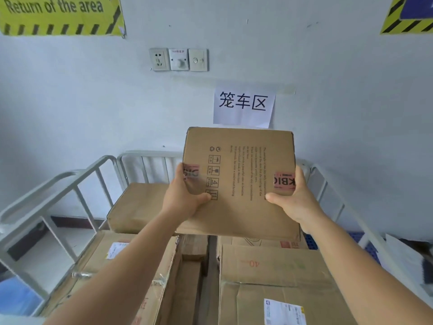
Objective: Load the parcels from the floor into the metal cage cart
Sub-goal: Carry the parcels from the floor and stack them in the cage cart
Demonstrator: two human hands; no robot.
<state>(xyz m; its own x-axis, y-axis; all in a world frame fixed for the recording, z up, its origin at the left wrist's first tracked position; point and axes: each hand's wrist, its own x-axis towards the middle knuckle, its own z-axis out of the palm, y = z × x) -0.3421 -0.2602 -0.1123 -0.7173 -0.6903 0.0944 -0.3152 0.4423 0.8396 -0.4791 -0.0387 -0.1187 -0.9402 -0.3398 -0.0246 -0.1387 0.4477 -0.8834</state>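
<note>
Midair, head view: a flat cardboard parcel [239, 181] is held up over the metal cage cart [61, 188], tilted toward the wall, printed face to the camera.
Left hand [185, 198]: grips the parcel's left edge, thumb across the front near the handling symbols, fingers curled behind, out of sight.
Right hand [297, 200]: grips the right edge by the pink tape strip [284, 181], thumb on the front, fingers wrapped behind.
Cart load: already stacked w/ boxes; a brown parcel [140, 207] lies at the back left, a box marked "40" [269, 266] sits below the held one.
Handling, judged: looks light, since two edge grips hold it up easily; board stiff, faces flat, no sag.
Fragility: glass symbol printed on the face, so prob. set down gently, not dropped.
Best hold: opposite side edges, as now; taped spots may be slick.
Backdrop: paper sign [243, 105] and wall sockets [178, 59].
</note>
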